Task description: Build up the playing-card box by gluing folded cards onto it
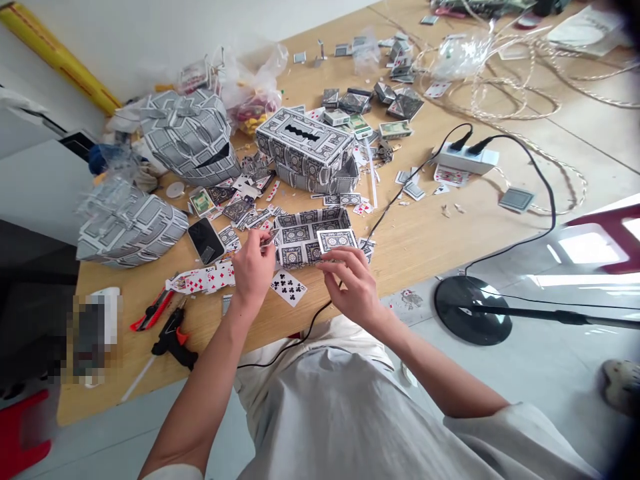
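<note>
In front of me on the table is an open box (295,235) made of patterned playing cards. My left hand (254,270) is at the box's left end, its fingers closed on a playing card (270,238) seen nearly edge-on. A back-patterned playing card (337,240) overlaps the right part of the box. The bent fingers of my right hand (353,283) pinch its lower edge. Between my hands, an eight of clubs card (289,288) lies face up. A row of overlapped face-up cards (203,279) lies left of my left hand.
A glue gun (175,337) and a red utility knife (153,312) lie at left, near a phone (206,241). Behind are a lidded card box (305,143), card baskets (187,137) and scattered cards. A black cable runs from the power strip (467,159) past my right hand.
</note>
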`<state>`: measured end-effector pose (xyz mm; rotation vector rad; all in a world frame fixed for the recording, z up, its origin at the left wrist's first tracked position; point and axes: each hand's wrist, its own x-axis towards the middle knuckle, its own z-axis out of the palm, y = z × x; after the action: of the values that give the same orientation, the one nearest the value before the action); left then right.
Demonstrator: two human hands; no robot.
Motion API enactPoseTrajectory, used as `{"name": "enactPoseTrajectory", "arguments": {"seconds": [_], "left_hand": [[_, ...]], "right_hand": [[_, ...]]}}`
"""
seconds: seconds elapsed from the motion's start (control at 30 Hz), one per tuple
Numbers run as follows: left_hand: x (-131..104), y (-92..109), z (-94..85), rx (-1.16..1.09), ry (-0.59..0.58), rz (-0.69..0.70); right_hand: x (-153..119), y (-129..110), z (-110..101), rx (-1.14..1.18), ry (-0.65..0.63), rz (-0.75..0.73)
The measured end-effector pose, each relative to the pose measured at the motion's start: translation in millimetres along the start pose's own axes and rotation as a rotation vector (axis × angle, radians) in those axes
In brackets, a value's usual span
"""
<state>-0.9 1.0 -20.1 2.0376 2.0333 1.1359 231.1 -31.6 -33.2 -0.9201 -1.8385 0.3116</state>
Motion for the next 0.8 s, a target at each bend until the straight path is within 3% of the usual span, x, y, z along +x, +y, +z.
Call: {"name": "enactPoseTrajectory", "arguments": {"seconds": [0.17,0.33,0.6,0.7,0.8], "left_hand": [[2,-5,2.7,0.056,0.003,0.058],[1,-2,7.4,0.086,0.0,0.108],[-17,10,-3.7,-0.126,-0.118,0.159],[-19,10,-10.5,-0.197,-0.134,0.124],[-16,6,-9.4,-0.281,-0.099,-0.024]], "right_hand": [[4,16,-2,-0.092,0.002,0.043],[3,30,-3,-0.157,-0.108,0.114],[-2,43,-1,-0.147,-0.202,0.132],[-2,45,-1,-0.132,-0.185,0.138],[-1,46,0,-0.101,-0.15,0.16]]}}
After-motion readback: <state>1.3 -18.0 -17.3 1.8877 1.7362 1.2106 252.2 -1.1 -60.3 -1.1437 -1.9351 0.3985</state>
